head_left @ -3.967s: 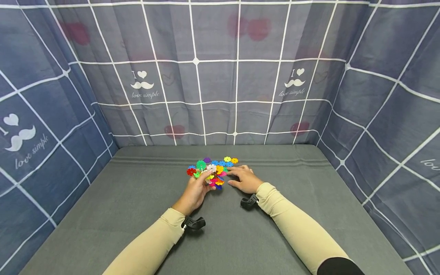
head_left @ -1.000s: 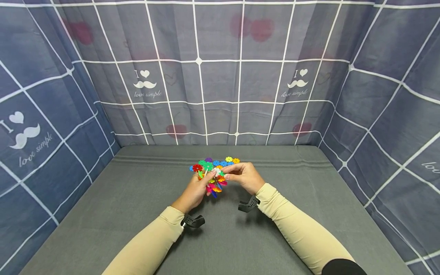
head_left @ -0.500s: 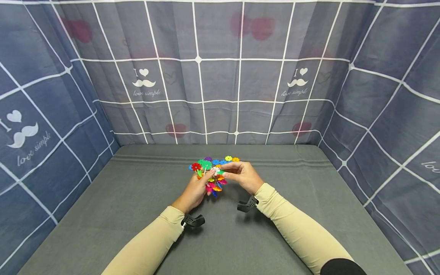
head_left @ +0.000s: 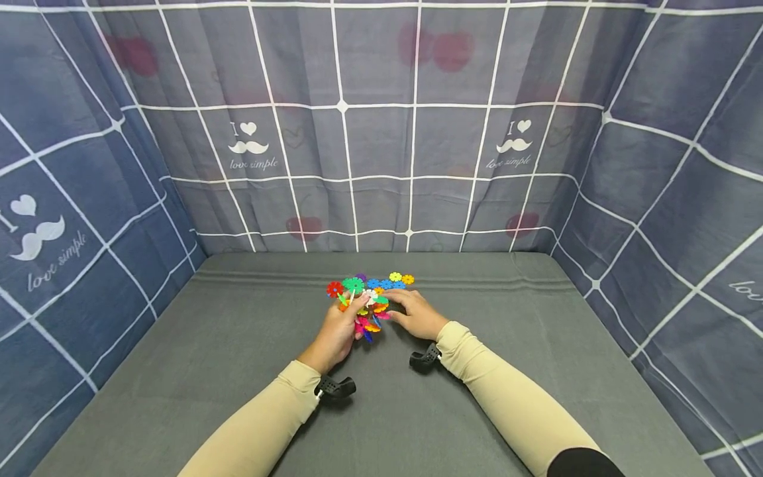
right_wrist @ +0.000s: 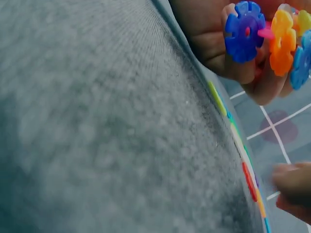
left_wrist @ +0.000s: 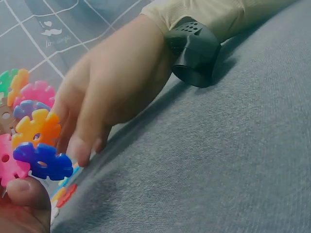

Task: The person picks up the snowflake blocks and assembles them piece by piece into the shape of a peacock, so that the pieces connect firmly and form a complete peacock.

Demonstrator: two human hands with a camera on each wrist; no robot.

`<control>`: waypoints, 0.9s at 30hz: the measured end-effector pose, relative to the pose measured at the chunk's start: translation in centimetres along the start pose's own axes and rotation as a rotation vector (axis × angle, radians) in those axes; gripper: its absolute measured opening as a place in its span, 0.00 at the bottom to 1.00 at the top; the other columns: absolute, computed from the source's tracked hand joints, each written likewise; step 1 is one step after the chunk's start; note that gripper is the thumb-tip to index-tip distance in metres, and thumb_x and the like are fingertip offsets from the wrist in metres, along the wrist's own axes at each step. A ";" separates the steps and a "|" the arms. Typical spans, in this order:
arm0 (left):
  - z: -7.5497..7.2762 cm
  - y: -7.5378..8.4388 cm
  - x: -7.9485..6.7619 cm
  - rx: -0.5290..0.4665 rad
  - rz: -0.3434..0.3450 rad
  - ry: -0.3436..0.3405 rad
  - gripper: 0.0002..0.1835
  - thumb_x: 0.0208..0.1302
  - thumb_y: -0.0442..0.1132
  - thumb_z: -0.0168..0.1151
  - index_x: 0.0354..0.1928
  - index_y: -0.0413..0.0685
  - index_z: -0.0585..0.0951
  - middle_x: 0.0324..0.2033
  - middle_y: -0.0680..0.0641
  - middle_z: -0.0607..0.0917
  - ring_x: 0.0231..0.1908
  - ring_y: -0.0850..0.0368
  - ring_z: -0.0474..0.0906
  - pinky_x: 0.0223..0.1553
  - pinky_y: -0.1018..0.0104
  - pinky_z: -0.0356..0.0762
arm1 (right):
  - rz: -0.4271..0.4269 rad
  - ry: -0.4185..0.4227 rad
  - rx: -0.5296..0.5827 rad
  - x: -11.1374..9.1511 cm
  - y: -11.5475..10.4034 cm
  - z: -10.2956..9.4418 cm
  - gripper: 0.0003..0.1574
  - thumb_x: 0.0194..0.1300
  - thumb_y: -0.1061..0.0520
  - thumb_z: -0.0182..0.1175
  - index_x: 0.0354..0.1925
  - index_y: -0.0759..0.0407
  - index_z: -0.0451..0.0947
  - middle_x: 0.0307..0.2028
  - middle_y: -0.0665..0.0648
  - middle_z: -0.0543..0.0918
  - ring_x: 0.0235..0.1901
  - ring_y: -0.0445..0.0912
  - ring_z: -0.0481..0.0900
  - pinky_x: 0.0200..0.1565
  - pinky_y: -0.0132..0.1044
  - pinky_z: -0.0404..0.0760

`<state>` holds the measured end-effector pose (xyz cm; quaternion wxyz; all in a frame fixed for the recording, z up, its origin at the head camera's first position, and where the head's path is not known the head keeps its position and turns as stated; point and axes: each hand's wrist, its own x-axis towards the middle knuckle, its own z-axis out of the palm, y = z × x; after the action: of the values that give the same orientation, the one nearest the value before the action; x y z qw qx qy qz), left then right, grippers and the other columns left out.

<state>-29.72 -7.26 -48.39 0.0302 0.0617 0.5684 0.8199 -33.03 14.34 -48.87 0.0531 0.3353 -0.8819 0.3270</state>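
My left hand (head_left: 335,336) holds a cluster of flower-shaped interlocking discs (head_left: 362,323) in many colours, its thumb lying across the near side. In the left wrist view, a dark blue disc (left_wrist: 36,156) and an orange disc (left_wrist: 43,127) of that cluster stand out beside the left thumb. Just right of the cluster is my right hand (head_left: 422,317), fingers loosely extended with no disc visible between them. A green disc (head_left: 381,300) sits on the cluster close to the right fingertips. Part of the cluster is hidden by the left hand.
Loose discs lie flat behind the hands on the grey cloth-covered table (head_left: 250,371): blue ones (head_left: 386,284), a yellow one (head_left: 395,276) and an orange one (head_left: 408,279). A checked curtain (head_left: 375,146) encloses the back and sides. Each wrist wears a black camera mount (head_left: 336,387).
Half a second ago my right fingers pinched at the green disc on the cluster; now they have let go and moved slightly down, spread apart. The left hand keeps its grip, with the cluster turned slightly.
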 end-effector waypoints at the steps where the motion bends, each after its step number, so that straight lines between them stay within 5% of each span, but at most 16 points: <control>1: 0.0 0.0 0.0 -0.002 -0.001 -0.003 0.14 0.75 0.43 0.67 0.52 0.43 0.77 0.30 0.50 0.87 0.11 0.63 0.67 0.11 0.74 0.65 | -0.009 -0.055 -0.066 0.0 -0.1 0.1 0.26 0.79 0.56 0.62 0.69 0.62 0.76 0.71 0.62 0.74 0.65 0.59 0.71 0.63 0.54 0.68; 5: 0.2 0.1 -0.2 -0.019 0.012 -0.024 0.09 0.75 0.41 0.66 0.48 0.44 0.78 0.29 0.49 0.87 0.11 0.64 0.67 0.11 0.74 0.64 | -0.027 -0.168 -0.215 -0.1 -0.5 0.4 0.20 0.79 0.53 0.61 0.64 0.57 0.81 0.70 0.62 0.75 0.67 0.60 0.68 0.57 0.60 0.67; 11: 0.2 -0.2 -0.4 0.002 0.016 -0.063 0.11 0.75 0.44 0.66 0.48 0.47 0.78 0.28 0.49 0.86 0.13 0.63 0.68 0.11 0.74 0.62 | -0.194 0.013 -0.241 -0.2 -0.5 0.6 0.07 0.67 0.57 0.75 0.41 0.59 0.88 0.42 0.53 0.87 0.47 0.50 0.83 0.49 0.49 0.80; 14: 0.2 -0.3 -0.4 0.018 0.018 -0.061 0.11 0.75 0.45 0.67 0.46 0.47 0.78 0.26 0.49 0.85 0.12 0.63 0.66 0.11 0.74 0.61 | -0.190 0.062 -0.137 -0.3 -0.5 0.5 0.09 0.60 0.60 0.80 0.33 0.57 0.87 0.36 0.49 0.84 0.39 0.44 0.83 0.44 0.41 0.82; 18: 0.1 -0.3 -0.4 0.035 0.019 -0.039 0.12 0.74 0.44 0.67 0.44 0.44 0.77 0.24 0.50 0.84 0.11 0.64 0.63 0.11 0.73 0.61 | -0.080 0.061 0.077 -0.6 -0.3 0.1 0.10 0.58 0.64 0.81 0.33 0.56 0.87 0.38 0.48 0.80 0.37 0.41 0.82 0.41 0.35 0.83; 27: -0.2 -0.1 -0.3 0.066 0.022 -0.010 0.09 0.73 0.41 0.68 0.41 0.44 0.79 0.24 0.51 0.84 0.11 0.62 0.62 0.12 0.72 0.60 | 0.014 0.115 0.507 -0.6 -0.7 -2.2 0.13 0.70 0.68 0.70 0.52 0.72 0.87 0.54 0.68 0.84 0.51 0.54 0.85 0.50 0.38 0.84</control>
<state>-29.46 -7.44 -48.55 0.0219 0.0730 0.5942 0.8007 -32.39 15.68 -46.99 0.0150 0.3124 -0.7697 0.5566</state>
